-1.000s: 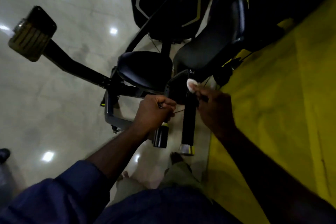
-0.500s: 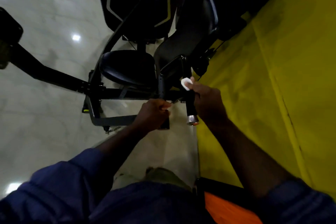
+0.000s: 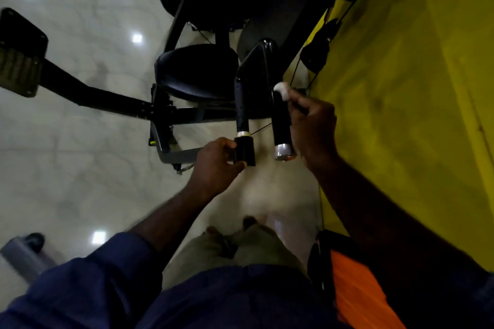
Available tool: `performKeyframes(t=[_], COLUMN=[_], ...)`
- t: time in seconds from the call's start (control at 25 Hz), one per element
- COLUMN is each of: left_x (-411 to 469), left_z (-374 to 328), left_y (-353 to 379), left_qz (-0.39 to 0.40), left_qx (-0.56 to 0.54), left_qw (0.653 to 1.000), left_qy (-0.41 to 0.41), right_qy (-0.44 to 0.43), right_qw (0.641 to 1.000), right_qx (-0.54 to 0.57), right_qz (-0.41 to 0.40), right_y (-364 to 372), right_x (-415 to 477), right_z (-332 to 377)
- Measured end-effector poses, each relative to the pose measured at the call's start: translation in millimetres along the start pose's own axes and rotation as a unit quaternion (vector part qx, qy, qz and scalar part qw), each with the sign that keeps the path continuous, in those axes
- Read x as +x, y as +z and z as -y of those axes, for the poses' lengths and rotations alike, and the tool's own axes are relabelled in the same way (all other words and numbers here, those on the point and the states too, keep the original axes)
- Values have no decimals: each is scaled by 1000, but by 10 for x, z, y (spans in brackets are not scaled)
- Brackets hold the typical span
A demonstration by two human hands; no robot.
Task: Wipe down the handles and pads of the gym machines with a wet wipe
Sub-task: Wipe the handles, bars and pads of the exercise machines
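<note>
Two black handles of a gym machine point toward me. My left hand point(image 3: 217, 161) is closed around the end of the left handle point(image 3: 243, 125), below its silver ring. My right hand point(image 3: 312, 125) pinches a small white wet wipe point(image 3: 282, 89) against the top of the right handle point(image 3: 281, 123), which ends in a silver cap. Behind the handles are the machine's round black seat pad point(image 3: 197, 72) and a long black back pad point(image 3: 283, 21).
A black arm runs left to a ribbed foot plate point(image 3: 20, 61). Pale glossy tiles point(image 3: 80, 141) cover the floor on the left; a yellow wall point(image 3: 401, 115) stands on the right. A grey tube with a black foot point(image 3: 24, 251) lies bottom left. An orange and black object point(image 3: 352, 288) sits by my right arm.
My view has shifted and the handles now show longer. My left hand has slid down to the end of the left handle. My right hand still holds the wipe at the right handle's top.
</note>
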State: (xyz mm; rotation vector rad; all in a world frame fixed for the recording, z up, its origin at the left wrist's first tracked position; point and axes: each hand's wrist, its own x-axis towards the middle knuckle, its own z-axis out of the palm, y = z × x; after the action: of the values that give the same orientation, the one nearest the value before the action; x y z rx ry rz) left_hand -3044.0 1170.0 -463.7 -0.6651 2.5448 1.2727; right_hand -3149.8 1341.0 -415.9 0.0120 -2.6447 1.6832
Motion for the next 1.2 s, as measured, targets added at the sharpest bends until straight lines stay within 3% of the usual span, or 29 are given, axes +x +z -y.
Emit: performKeyframes(t=[0.08, 0.12, 0.28, 0.44, 0.48, 0.52, 0.6, 0.68, 0.76, 0.84, 0.96, 1.08, 1.2], left_x=[-52, -66, -25, 128, 162, 203, 276, 408, 601, 767, 1028, 1117, 1176], left_z=[67, 97, 98, 112, 113, 136, 219, 309, 391, 416, 579, 797, 895], left_y=[54, 72, 67, 12, -17, -59, -149, -300, -462, -571, -623, -543, -504], left_qz=[-18, -19, -9, 33, 47, 67, 118, 173, 221, 252, 276, 299, 296], left_qx=[-46, -75, -85, -8, 9, 14, 12, 16, 28, 49, 62, 56, 23], left_qw=[998, 996, 995, 999, 999, 998, 992, 983, 970, 957, 948, 937, 936], left_qy=[-28, -47, -58, -22, -9, 5, 32, 62, 96, 134, 148, 174, 192], right_qy=[134, 174, 262, 323, 311, 268, 134, 5, -123, -196, -130, -29, -60], right_qw=[980, 973, 947, 913, 918, 948, 988, 967, 941, 925, 897, 881, 852], right_qx=[144, 147, 166, 226, 229, 164, -79, -243, -295, -316, -420, -452, -479], right_qz=[14, 24, 85, 106, 92, 58, -21, -79, -111, -75, 53, 138, 201], right_y=[41, -18, -361, -139, -63, -8, -58, -92, 107, 505, 1257, 1401, 1245], right_x=[-31, -176, -744, -77, -23, -70, -387, -687, -736, -576, -168, -181, -493], right_z=[-30, -34, -142, -38, 40, 57, 114, 333, 558, 659, 275, -161, -198])
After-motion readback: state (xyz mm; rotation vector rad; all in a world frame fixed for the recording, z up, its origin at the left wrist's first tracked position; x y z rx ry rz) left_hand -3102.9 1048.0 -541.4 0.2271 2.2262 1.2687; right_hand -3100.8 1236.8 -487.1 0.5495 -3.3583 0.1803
